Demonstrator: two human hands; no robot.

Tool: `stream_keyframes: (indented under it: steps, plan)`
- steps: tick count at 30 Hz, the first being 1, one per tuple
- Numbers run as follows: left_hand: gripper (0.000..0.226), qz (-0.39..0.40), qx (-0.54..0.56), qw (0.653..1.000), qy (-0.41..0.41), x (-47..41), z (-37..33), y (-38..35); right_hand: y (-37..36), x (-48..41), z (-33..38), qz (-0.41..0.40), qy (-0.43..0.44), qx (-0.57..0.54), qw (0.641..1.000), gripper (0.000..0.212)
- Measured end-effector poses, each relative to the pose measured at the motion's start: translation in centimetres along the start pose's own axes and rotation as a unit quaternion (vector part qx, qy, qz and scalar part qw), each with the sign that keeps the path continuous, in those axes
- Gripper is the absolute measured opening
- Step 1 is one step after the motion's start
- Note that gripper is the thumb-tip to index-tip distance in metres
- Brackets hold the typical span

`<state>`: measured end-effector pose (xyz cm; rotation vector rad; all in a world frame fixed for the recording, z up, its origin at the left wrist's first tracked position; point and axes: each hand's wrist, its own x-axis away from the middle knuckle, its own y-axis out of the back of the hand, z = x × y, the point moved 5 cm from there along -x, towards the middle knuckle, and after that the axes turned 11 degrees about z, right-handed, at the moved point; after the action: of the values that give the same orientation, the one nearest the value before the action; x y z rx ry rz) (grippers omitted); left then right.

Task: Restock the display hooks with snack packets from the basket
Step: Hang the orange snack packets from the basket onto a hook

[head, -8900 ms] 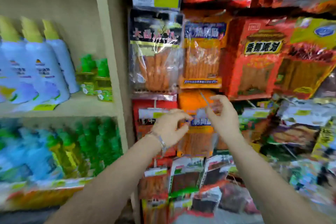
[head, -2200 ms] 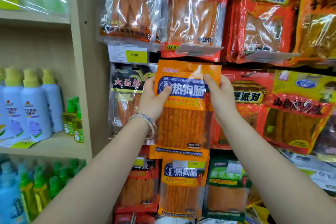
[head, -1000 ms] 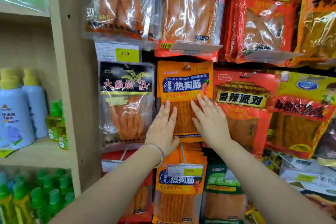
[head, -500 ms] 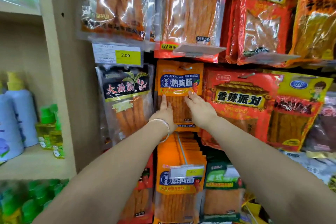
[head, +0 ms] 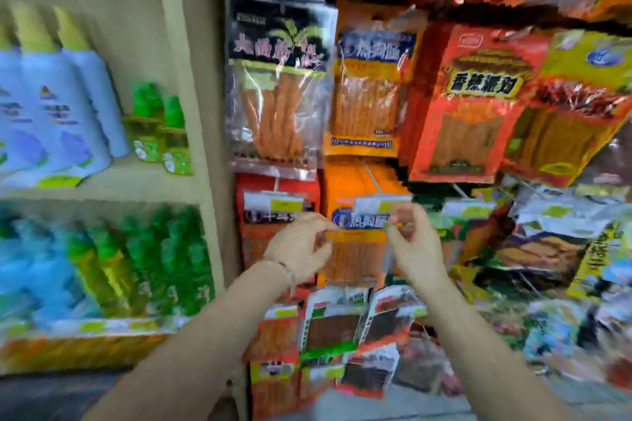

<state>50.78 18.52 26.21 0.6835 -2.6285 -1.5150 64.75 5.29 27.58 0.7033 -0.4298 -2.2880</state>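
Observation:
The view is motion-blurred. An orange snack packet with a blue label hangs on an upper hook, with no hand on it. Below it a thick stack of the same orange packets hangs on a lower hook behind a price tag. My left hand, a bracelet on its wrist, pinches the left edge of the stack's front packet. My right hand pinches that packet's upper right part, just under the price tag. The basket is out of view.
A black-topped clear packet hangs left of the upper orange one, a red packet to its right. More packets fill the hooks below and to the right. A beige shelf post separates the shelves of blue and green bottles.
Both hands came off the upper orange packet, which stays hanging, and dropped to the front packet of the lower stack. The view tilted downward and blurred.

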Motion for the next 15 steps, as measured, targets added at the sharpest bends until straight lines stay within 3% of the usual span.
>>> stream_keyframes:
  steps: [3, 7, 11, 15]
  plan:
    - [0.031, 0.028, 0.076, 0.988, 0.129, 8.9, 4.7, -5.0, -4.8, 7.7, -3.2, 0.048, -0.058, -0.081, 0.994, 0.029]
    - [0.04, 0.062, 0.169, 0.935, 0.305, 21.4, 8.8, -10.9, -12.1, 17.1, -5.8, 0.177, -0.135, -0.127, 0.967, 0.033]
    - [0.027, 0.069, 0.172, 0.878, 0.441, 32.5, 12.3, -14.2, -19.5, 24.4, -6.6, 0.341, -0.173, -0.054, 0.923, 0.028]
    - [0.026, 0.064, 0.167, 0.848, 0.499, 39.9, 15.7, -14.4, -26.0, 29.5, -5.4, 0.466, -0.126, 0.037, 0.875, 0.035]
